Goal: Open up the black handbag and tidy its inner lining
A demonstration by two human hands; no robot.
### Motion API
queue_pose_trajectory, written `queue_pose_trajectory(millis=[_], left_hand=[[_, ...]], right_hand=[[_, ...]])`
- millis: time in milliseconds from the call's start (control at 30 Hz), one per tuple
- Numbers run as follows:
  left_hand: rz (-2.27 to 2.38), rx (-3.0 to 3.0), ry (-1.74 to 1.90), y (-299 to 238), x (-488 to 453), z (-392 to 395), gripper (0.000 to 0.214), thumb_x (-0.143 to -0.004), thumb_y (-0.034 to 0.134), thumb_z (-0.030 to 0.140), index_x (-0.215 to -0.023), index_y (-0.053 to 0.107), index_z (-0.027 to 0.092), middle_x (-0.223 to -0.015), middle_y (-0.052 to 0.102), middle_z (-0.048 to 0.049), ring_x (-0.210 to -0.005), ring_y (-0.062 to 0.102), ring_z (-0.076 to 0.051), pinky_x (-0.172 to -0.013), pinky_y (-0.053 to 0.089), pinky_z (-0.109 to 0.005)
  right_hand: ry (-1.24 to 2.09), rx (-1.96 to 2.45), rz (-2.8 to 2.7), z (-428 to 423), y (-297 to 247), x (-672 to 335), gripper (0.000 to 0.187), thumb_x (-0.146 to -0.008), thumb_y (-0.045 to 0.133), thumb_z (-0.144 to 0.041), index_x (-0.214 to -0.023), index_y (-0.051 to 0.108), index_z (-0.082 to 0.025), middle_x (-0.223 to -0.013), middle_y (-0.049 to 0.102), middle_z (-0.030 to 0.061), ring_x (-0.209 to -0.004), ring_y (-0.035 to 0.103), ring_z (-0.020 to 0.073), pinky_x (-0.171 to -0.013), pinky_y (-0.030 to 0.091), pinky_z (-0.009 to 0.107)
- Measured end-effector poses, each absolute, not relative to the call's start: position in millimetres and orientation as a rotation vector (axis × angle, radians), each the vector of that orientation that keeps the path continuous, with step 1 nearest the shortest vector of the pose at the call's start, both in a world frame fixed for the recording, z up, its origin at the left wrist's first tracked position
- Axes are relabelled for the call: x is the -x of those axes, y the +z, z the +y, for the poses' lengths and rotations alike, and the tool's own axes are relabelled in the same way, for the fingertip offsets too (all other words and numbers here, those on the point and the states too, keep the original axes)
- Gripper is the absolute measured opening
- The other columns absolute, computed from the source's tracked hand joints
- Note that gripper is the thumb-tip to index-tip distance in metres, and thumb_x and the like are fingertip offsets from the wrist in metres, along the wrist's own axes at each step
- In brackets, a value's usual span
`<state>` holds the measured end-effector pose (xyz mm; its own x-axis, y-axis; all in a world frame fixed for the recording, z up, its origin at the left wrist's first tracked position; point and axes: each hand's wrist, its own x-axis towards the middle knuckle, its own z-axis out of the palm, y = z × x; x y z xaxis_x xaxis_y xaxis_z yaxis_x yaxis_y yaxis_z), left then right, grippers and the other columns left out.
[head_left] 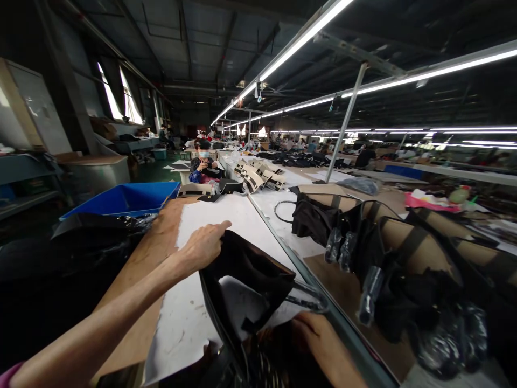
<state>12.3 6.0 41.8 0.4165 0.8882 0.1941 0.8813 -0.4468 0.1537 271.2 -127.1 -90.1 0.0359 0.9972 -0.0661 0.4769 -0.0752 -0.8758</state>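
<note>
A black bag point(250, 264), partly unfolded, lies in front of me over the white sheet on the table. My left hand point(207, 245) is closed on its far left edge, the thumb pointing away from me. Low in the view, my right hand point(317, 331) is closed on the near right part of the same bag; dark cloth hides most of its fingertips. A strap in clear plastic point(309, 296) sticks out at the bag's right side. The bag's near end is dark and blurred.
Several black bags with tan insides point(412, 242) and plastic-wrapped handles stand on the right. A blue bin point(125, 199) is at the left of the table. Pale cut panels point(258, 175) lie further up. A masked person point(205, 164) sits beyond. A metal post point(347, 121) rises at right.
</note>
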Motion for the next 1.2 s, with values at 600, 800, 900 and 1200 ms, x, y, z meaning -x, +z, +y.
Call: queue_pose_trajectory(millis=[600, 800, 900, 1200], left_hand=[[0.688, -3.128, 0.399, 75.0, -37.7, -29.9, 0.034, -0.067, 0.053, 0.006, -0.098, 0.055, 0.021, -0.133, 0.033, -0.0037, -0.123, 0.025, -0.024, -0.100, 0.029, -0.039], [0.699, -3.342, 0.315, 68.4, -52.6, -29.1, 0.007, -0.074, 0.054, 0.019, -0.073, 0.059, 0.014, -0.113, 0.048, -0.0090, -0.110, 0.037, -0.026, -0.090, 0.034, -0.040], [0.740, -3.345, 0.263, 62.7, -50.1, -31.2, 0.014, -0.078, 0.047, 0.016, -0.066, 0.056, 0.014, -0.091, 0.054, -0.0077, -0.091, 0.045, -0.022, -0.077, 0.038, -0.035], [0.899, -2.984, 0.178, 52.7, -34.2, -19.6, 0.012, -0.079, 0.038, 0.009, -0.076, 0.047, 0.016, -0.080, 0.055, -0.0013, -0.071, 0.051, -0.012, -0.063, 0.038, -0.022]], right_hand=[[0.195, 1.637, -1.866, -89.3, -13.8, -249.8, 0.015, -0.082, 0.048, -0.031, -0.093, 0.051, -0.023, -0.083, 0.061, 0.0007, -0.076, 0.056, 0.0189, -0.067, 0.040, 0.029], [0.178, 1.625, -1.942, -79.3, -5.2, -244.6, 0.006, -0.080, 0.050, -0.028, -0.084, 0.051, -0.023, -0.075, 0.059, -0.0017, -0.070, 0.054, 0.0154, -0.059, 0.035, 0.024], [0.186, 1.630, -1.985, -68.7, 0.6, -245.2, 0.006, -0.079, 0.052, -0.028, -0.082, 0.052, -0.022, -0.070, 0.059, -0.0017, -0.067, 0.054, 0.0146, -0.057, 0.033, 0.023], [0.238, 1.618, -1.934, -40.0, 4.9, -247.8, 0.014, -0.076, 0.056, -0.034, -0.085, 0.056, -0.023, -0.066, 0.059, -0.0017, -0.064, 0.053, 0.0144, -0.058, 0.032, 0.022]])
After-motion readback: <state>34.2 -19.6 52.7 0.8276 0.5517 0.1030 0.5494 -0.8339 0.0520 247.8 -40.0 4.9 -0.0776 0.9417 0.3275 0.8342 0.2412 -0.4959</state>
